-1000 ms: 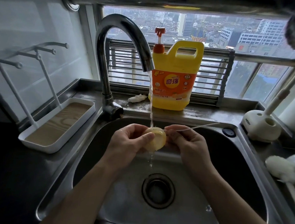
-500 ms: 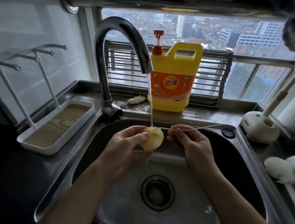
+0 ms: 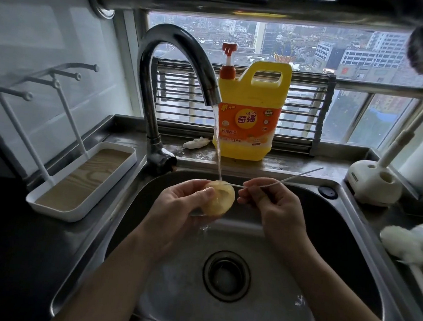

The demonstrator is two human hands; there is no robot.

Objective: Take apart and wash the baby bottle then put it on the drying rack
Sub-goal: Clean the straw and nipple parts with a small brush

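— Rinsing seems to be the step in hand: the left hand [image 3: 184,203] is clamped around a yellowish, translucent teat [image 3: 218,199], thumb on its near face, holding it right under the thin stream from the faucet [image 3: 177,64], above the sink [image 3: 350,247].

— And the right hand [image 3: 270,203]?

— Pinched shut on a thin wire brush [image 3: 277,182]. Its tip touches the upper edge of the teat, and the free end slants up and away to the right, over the sink's rim.

— How far along would you put the job?

— Somewhere in the middle, I judge. The bottle must already be apart, since the teat is on its own. The drying rack [image 3: 77,175], at the left of the sink, stands with its pegs and tray bare, so nothing has been set there yet. I cannot see the bottle body or collar anywhere, so I cannot say whether they are washed.

— Anything else close by?

— A yellow detergent jug [image 3: 249,117] on the ledge behind the stream, and a white brush stand [image 3: 373,183] at the right, both well apart from the hands.

— So what is left?

— At least finishing this teat and setting it on the rack.
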